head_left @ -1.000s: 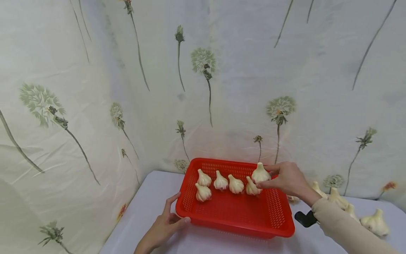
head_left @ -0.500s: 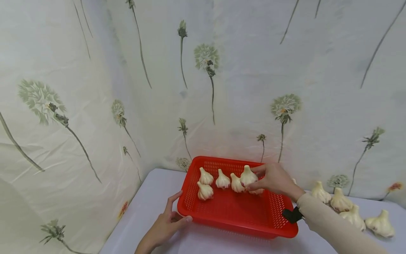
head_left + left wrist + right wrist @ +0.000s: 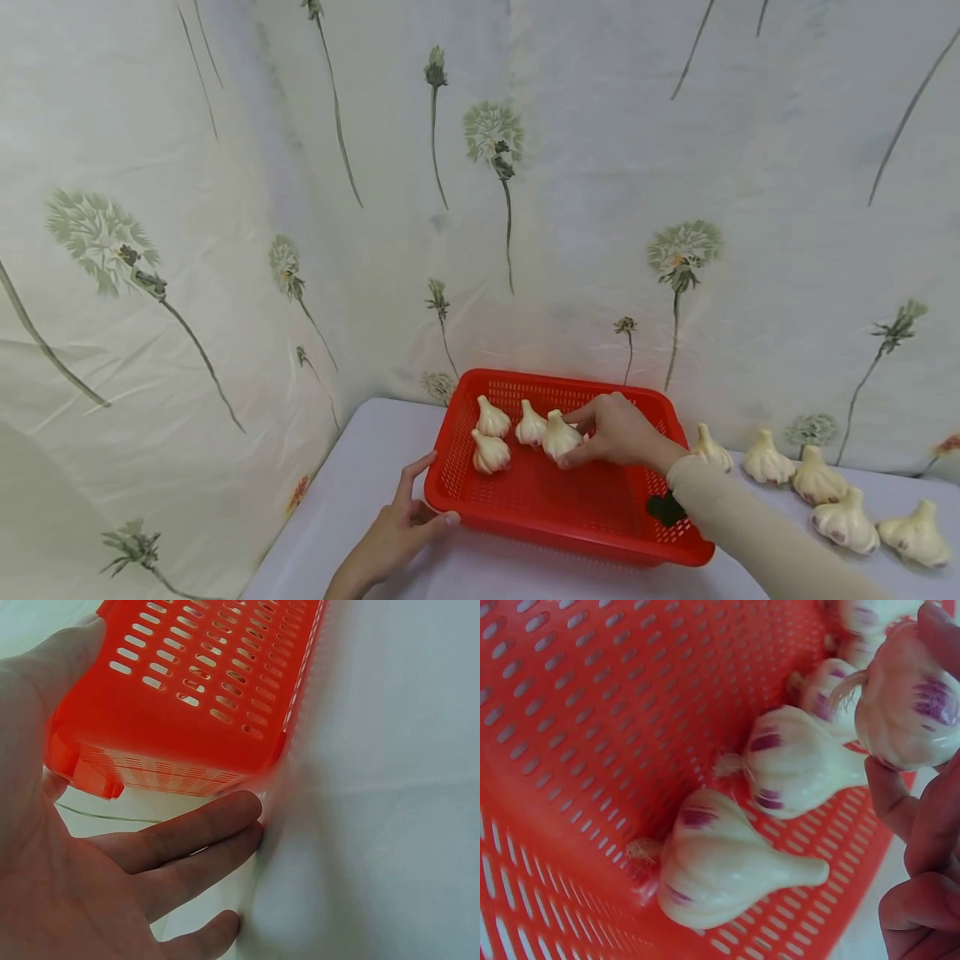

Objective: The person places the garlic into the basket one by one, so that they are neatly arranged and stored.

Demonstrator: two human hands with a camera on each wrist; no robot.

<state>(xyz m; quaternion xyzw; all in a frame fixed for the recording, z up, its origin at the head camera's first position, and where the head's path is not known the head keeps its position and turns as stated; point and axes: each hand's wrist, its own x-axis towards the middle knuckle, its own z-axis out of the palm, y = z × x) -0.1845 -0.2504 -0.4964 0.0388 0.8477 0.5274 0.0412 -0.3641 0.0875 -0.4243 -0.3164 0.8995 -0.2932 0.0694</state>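
A red plastic basket point(image 3: 555, 500) with slotted walls stands on the table. My right hand point(image 3: 611, 433) reaches over its right side and pinches a garlic bulb point(image 3: 559, 437) between thumb and fingers; in the right wrist view this held bulb point(image 3: 907, 705) shows purple streaks and root hairs. Inside the basket sit more bulbs: two at the left end, one garlic bulb point(image 3: 530, 423) in the middle, and others hidden behind my right hand in the head view. My left hand point(image 3: 390, 537) rests at the basket's near left corner, thumb against the front, index finger along the left side, other fingers extended.
Several more garlic bulbs point(image 3: 817, 477) lie on the white tabletop point(image 3: 352, 471), to the right of the basket. A floral cloth backdrop point(image 3: 570, 208) rises close behind the basket and along the left.
My right hand has carried the held garlic bulb leftward and lower, from over the basket's back right to near its middle. The left hand stays at the corner.
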